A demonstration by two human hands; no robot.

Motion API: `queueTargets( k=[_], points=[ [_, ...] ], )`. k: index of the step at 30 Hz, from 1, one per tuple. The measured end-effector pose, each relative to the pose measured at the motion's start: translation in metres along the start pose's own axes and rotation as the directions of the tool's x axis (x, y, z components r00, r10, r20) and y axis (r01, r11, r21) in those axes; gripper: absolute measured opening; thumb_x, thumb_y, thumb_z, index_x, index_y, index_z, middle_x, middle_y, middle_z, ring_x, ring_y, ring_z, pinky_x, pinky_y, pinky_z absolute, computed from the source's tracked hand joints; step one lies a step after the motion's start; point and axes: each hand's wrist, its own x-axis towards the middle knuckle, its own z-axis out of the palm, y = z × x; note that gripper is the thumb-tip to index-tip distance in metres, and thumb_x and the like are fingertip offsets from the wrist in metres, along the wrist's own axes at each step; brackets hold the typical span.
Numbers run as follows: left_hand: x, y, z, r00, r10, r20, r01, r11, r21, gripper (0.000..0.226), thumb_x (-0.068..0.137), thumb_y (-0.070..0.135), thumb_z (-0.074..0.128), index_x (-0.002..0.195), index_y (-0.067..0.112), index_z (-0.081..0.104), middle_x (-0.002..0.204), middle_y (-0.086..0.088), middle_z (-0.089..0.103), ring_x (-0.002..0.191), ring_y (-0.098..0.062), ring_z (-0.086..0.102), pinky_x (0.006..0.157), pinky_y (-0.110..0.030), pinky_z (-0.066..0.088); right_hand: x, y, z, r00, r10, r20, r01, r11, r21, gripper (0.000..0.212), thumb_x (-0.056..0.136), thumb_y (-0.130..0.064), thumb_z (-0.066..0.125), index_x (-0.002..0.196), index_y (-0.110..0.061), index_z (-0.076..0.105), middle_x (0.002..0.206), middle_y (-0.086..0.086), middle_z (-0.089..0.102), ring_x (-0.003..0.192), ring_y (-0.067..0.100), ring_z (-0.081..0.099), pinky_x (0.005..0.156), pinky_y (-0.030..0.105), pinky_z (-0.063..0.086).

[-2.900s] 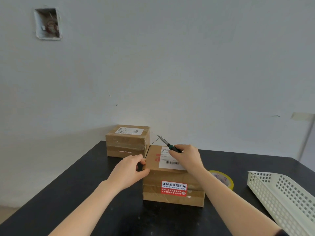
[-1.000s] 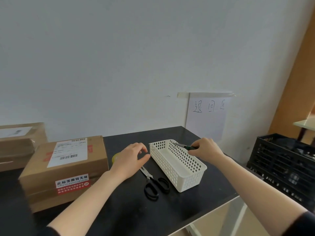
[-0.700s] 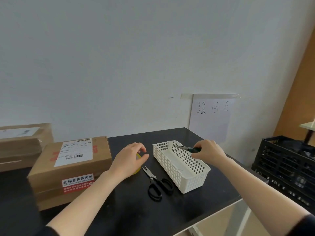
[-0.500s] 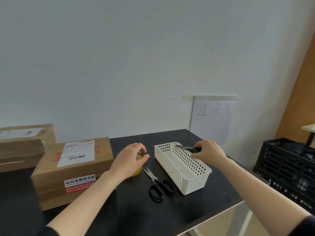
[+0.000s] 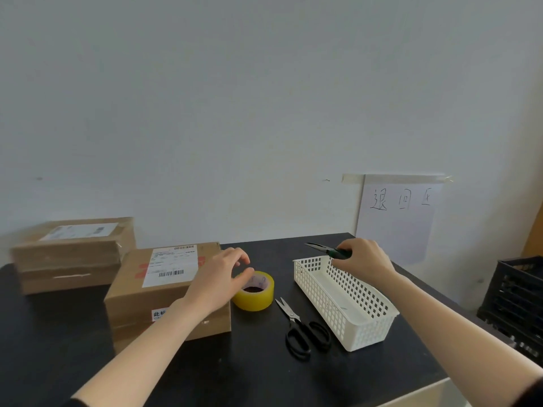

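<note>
The dark-handled pointed tool (image 5: 329, 251) is held over the far end of the white basket (image 5: 361, 333), its metal tip pointing left, past the basket's far corner. The right hand (image 5: 364, 259) grips the tool's handle, fingers curled round it, just above the basket's far rim.

Left of the basket, black-handled scissors (image 5: 302, 330) lie flat on the dark worktop (image 5: 249, 362), just beside the basket's long wall, blades pointing away from the person. Farther left of the basket sits a yellow tape roll (image 5: 258, 298), lying flat with its hole up. The left hand (image 5: 217, 277) hovers at the roll's left edge, fingers loosely curled and holding nothing; whether the thumb tip touches the rim cannot be told.

Beyond the roll, still farther left of the basket, stands a labelled cardboard box (image 5: 132, 301), with a second box (image 5: 67, 259) behind it by the wall. Behind the basket a paper sheet (image 5: 396, 224) with handwriting is taped to the wall. To the basket's right, off the worktop, is a black crate (image 5: 517, 298).
</note>
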Motion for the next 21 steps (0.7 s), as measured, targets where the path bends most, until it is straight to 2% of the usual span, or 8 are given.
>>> queueTargets(
  k=[3,8,13,17,21],
  points=[
    [-0.004,-0.013,-0.012,1.000,-0.007,-0.020,0.007,0.999,0.038,0.020,0.090,0.041,0.057,0.106,0.030,0.057,0.102,0.016,0.055,0.089,-0.004,0.054,0.065,-0.011,0.039,0.007,-0.015,0.007,1.000,-0.023,0.002,0.023,1.000,0.007,0.014,0.076,-0.037,0.066,0.087,-0.030,0.070,0.074,-0.008,0.066,0.067,0.014,0.062,0.060,0.032,0.052],
    [-0.012,-0.037,-0.033,0.998,-0.041,-0.047,0.044,0.998,0.054,0.019,0.089,0.038,0.058,0.106,0.029,0.058,0.105,0.017,0.057,0.095,-0.002,0.055,0.078,-0.021,0.050,0.018,-0.045,0.020,0.997,-0.069,0.020,0.069,0.997,0.023,0.013,0.075,-0.035,0.066,0.086,-0.029,0.071,0.073,-0.008,0.067,0.064,0.013,0.062,0.052,0.024,0.043],
    [-0.027,-0.055,-0.050,0.996,-0.076,-0.054,0.082,0.991,0.103,0.023,0.091,0.042,0.055,0.110,0.029,0.058,0.113,0.017,0.057,0.100,0.001,0.052,0.079,-0.012,0.042,0.029,-0.079,0.035,0.990,-0.130,0.053,0.128,0.991,0.050,0.016,0.075,-0.036,0.065,0.087,-0.028,0.070,0.079,-0.006,0.067,0.066,0.016,0.063,0.060,0.031,0.053],
    [-0.037,-0.068,-0.064,0.990,-0.126,-0.068,0.136,0.979,0.152,0.026,0.091,0.046,0.053,0.112,0.032,0.056,0.122,0.016,0.056,0.103,0.001,0.053,0.074,-0.007,0.037,0.034,-0.108,0.050,0.979,-0.194,0.060,0.188,0.978,0.089,0.016,0.075,-0.038,0.065,0.086,-0.026,0.070,0.078,-0.005,0.067,0.072,0.016,0.061,0.060,0.031,0.052],
    [-0.045,-0.083,-0.077,0.983,-0.163,-0.084,0.175,0.971,0.163,0.025,0.091,0.047,0.052,0.111,0.033,0.056,0.124,0.014,0.057,0.108,-0.002,0.054,0.079,-0.012,0.039,0.036,-0.136,0.065,0.963,-0.261,0.071,0.252,0.960,0.119,0.015,0.077,-0.038,0.066,0.086,-0.026,0.070,0.078,-0.005,0.066,0.071,0.014,0.060,0.057,0.030,0.049]
  ],
)
